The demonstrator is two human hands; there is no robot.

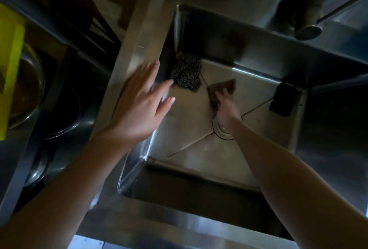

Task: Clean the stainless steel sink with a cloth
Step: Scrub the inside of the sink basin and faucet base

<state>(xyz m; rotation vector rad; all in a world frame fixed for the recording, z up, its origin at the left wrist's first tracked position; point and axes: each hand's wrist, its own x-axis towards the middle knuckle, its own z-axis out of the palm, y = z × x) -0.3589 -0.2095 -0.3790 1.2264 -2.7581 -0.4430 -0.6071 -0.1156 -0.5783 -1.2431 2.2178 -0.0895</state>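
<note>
Pressing a brown cloth (224,86) onto the floor of the stainless steel sink (189,129), just beyond the drain (222,130). Gripping it with the right hand (225,107), fingers bent over the bunched fabric, forearm crossing above the drain. Holding the left hand (137,105) flat, fingers straight and spread, left of the drain over the basin's rim; cannot tell whether touching the steel. Beyond and left of the drain, in the far corner, a dark steel-wool scourer (186,74). Right of the drain, against the side wall, a black pad (282,99). Well beyond the drain, a faucet spout (307,29).
</note>
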